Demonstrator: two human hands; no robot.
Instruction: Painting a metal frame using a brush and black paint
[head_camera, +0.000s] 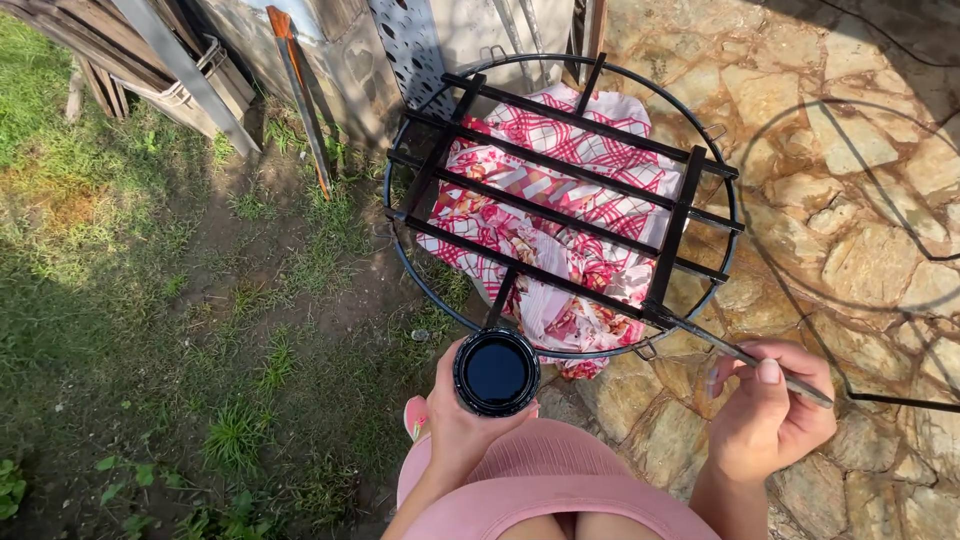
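Left hand (455, 425) grips open can of black paint (496, 372) at waist; right hand (768, 415) pinches thin brush (745, 356), tip touching near corner of black metal grate (565, 185) over patterned cloth (560, 235). Painting step apparently underway; next stroke likely needs steady wrist.

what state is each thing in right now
paint can: open, dark paint inside, upright in the left hand
brush: held by right hand, tip at the grate's edge
grate: black bars inside a round ring, over the cloth
cloth: crumpled, spread under the grate
plank: leaning on the wall
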